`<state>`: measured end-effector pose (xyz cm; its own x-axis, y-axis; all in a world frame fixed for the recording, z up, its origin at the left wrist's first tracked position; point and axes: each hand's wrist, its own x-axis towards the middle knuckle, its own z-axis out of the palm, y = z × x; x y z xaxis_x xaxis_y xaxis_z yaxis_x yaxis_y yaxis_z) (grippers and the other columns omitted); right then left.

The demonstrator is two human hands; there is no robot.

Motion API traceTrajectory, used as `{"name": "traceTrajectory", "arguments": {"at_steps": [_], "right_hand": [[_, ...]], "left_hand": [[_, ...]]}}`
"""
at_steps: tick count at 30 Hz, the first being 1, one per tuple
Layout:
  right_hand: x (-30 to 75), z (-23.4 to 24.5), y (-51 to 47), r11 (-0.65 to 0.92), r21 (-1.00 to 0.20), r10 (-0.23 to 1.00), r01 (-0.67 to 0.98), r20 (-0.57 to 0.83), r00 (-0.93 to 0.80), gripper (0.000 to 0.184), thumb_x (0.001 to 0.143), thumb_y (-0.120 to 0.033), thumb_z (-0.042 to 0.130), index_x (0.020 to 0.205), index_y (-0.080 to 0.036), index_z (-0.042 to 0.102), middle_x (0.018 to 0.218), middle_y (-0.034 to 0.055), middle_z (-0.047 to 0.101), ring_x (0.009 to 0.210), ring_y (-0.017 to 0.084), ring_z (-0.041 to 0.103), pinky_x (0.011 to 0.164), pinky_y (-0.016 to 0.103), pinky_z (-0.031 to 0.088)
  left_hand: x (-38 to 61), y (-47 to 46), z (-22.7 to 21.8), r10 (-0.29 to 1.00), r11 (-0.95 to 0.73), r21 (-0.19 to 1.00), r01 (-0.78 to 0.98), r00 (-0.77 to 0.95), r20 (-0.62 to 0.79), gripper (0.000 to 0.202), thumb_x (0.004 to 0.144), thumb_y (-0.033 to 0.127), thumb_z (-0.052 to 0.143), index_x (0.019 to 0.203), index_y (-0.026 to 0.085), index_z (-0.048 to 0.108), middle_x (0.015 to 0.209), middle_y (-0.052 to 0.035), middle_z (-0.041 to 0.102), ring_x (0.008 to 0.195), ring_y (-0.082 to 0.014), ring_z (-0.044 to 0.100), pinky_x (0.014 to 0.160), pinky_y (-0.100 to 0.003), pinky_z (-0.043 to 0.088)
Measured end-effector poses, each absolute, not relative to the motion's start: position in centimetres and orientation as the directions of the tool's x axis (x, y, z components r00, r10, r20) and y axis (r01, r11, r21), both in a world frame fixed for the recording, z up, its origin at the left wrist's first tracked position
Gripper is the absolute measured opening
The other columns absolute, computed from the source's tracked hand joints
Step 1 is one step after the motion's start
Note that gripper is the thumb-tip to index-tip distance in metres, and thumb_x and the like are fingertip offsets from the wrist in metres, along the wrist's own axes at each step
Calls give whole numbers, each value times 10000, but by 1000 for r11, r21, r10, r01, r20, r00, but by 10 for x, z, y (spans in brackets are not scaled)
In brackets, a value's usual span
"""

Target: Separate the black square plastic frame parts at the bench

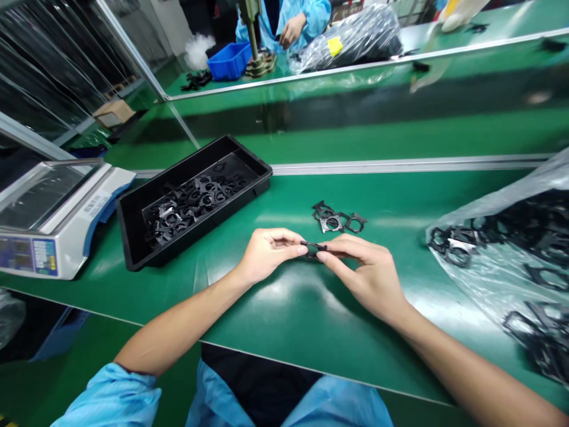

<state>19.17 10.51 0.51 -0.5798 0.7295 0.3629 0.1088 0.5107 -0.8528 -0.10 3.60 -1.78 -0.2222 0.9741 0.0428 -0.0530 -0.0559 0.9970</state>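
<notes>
**Scale:** on your far left, a digital weighing scale (53, 222) stands on the green workbench (400, 196), its keypad and display panel toward you.

**Tray:** just right of the scale, a black plastic tray (191, 198) sits at an angle, holding a loose heap of black frame-shaped parts (182, 207).

**Left hand:** your left hand (267, 256), in a blue sleeve (111, 397), is narrowly closed, with thumb and fingers pinching one end of a small black part.

**Held part:** the small black part (313, 245) is between your two hands, gripped by both above the bench; your fingers hide some of it, so you cannot see its full shape.

**Right hand:** your right hand (360, 273) is also narrowly closed, pinching the other end of that part, with its fingertips almost meeting those of your left hand.

**Loose pieces:** just beyond your hands, a small cluster of linked black frames (338, 218) lies flat on the bench.

**Bag:** on your far right, an open clear plastic bag (502, 255) lies on the bench, full of more black frames (542, 231).

**Across the bench:** a co-worker's hand (291, 29) is beside a blue bin (229, 61).
</notes>
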Motion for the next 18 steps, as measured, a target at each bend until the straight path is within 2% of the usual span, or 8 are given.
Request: {"name": "traceTrajectory", "arguments": {"at_steps": [5,9,12,18], "right_hand": [[190,6,104,346,-932,798,109,231,-556,274,879,-446,732,786,-190,762,764,56,748,676,191,695,611,289,576],[190,11,103,210,-975,829,77,136,-542,373,793,-545,792,734,-178,749,755,56,745,656,184,688,635,291,595],[190,14,104,90,-995,830,38,54,-556,393,735,-564,835,718,-181,748,734,49,747,645,186,700,660,302,611],[189,13,107,-152,-988,782,0,-120,-612,409,623,-548,912,681,-180,744,683,41,743,638,191,715,687,315,619]], "left_hand": [[5,34,-8,973,62,964,-260,-200,-116,381,603,442,952,747,131,786,706,-58,780,639,-185,740,686,-320,625],[8,32,-6,959,154,912,-381,-164,-230,404,562,418,976,762,117,795,710,-72,783,639,-177,736,686,-294,600],[8,32,-5,962,175,895,-411,-120,-244,362,560,389,982,726,128,795,706,-61,776,649,-154,720,693,-269,576],[2,32,-4,981,171,923,-345,-22,-191,272,585,326,973,678,146,791,735,-35,747,722,-148,697,766,-292,555]]}}
